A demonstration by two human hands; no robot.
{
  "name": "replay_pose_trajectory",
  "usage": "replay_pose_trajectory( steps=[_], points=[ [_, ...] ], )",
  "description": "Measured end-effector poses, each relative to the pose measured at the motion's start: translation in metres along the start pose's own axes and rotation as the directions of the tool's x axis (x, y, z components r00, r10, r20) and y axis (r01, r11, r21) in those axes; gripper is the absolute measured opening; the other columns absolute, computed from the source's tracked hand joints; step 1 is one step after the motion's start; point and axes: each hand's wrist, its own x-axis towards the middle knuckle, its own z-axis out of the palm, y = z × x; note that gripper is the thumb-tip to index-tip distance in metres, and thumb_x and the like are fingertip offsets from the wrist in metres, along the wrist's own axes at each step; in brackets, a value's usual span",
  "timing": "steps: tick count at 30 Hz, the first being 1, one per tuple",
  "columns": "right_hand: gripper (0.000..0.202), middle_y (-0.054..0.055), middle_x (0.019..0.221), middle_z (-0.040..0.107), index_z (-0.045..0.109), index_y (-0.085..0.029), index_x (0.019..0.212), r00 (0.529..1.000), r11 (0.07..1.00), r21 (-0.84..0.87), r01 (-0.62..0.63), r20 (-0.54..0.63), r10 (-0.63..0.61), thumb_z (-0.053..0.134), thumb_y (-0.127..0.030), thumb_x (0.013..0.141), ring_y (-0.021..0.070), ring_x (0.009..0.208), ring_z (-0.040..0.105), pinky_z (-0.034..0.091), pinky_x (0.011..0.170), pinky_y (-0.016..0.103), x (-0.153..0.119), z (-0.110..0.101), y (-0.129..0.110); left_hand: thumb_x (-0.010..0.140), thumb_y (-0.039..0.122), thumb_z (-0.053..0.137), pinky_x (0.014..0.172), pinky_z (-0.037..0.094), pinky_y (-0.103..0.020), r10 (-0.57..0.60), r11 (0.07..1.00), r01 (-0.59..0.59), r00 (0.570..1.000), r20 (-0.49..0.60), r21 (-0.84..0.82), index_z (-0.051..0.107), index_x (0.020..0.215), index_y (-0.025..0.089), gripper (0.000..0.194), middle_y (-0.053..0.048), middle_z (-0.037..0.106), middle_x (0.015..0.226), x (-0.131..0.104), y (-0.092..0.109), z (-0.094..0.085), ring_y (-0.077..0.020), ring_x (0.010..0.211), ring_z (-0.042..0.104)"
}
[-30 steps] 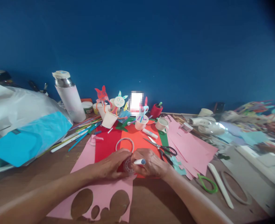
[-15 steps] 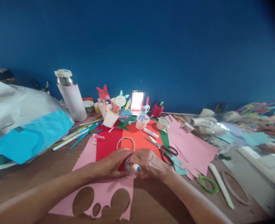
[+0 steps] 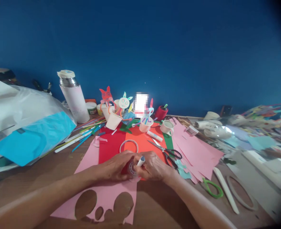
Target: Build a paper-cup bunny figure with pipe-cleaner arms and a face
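A white marker with a dark blue end (image 3: 141,161) is gripped in my right hand (image 3: 152,165), its body slanting up out of the fingers. My left hand (image 3: 117,167) curls around the side of a small round whitish ring (image 3: 132,168), pressing it down over pink paper. The marker's tip is hidden by my fingers. Under and in front of my hands lies a pink sheet with cut-out holes (image 3: 107,194). Just beyond them, a larger white ring (image 3: 129,140) rests on red and orange paper (image 3: 140,143). Black-handled scissors (image 3: 167,153) lie to the right.
Paper cups (image 3: 113,121) with paper animal figures stand at the back, near a white flask (image 3: 73,98). Left is a plastic bag with blue paper (image 3: 35,140). Pink sheets (image 3: 197,149), a green loop (image 3: 213,188) and a white strip (image 3: 226,190) lie right.
The marker in my right hand has tilted, its blue end swinging upward and away from me. My left hand stays at the ring, of which slightly more shows.
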Motion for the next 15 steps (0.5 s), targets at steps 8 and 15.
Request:
replay_pose_trajectory(
  steps=[8,15],
  points=[
    [0.008,-0.003,0.059,0.051,0.046,-0.018,0.07,0.999,0.98,0.191,-0.051,0.014,0.049,0.045,-0.018,0.077,0.0079,0.051,0.042,0.029,0.051,0.019,-0.0031,0.0061,0.0058,0.072,0.024,0.058,0.085,0.038,-0.033,-0.039,0.999,0.039,0.999,-0.021,0.022,0.027,0.128,0.02,0.064,-0.011,0.045,0.116,-0.0058,-0.0084,0.0036,-0.0222,0.103,0.045],
    [0.003,-0.002,0.063,0.055,0.048,-0.018,0.077,0.995,0.942,0.32,-0.099,0.008,0.102,0.047,-0.019,0.079,0.0084,0.053,0.047,0.034,0.052,0.019,-0.0024,0.0071,0.0054,0.072,0.025,0.058,0.085,0.039,-0.034,-0.02,0.999,0.02,1.0,-0.023,0.039,0.025,0.129,0.02,0.066,-0.011,0.046,0.116,-0.0047,-0.0085,0.0024,-0.0217,0.102,0.046]
  ],
)
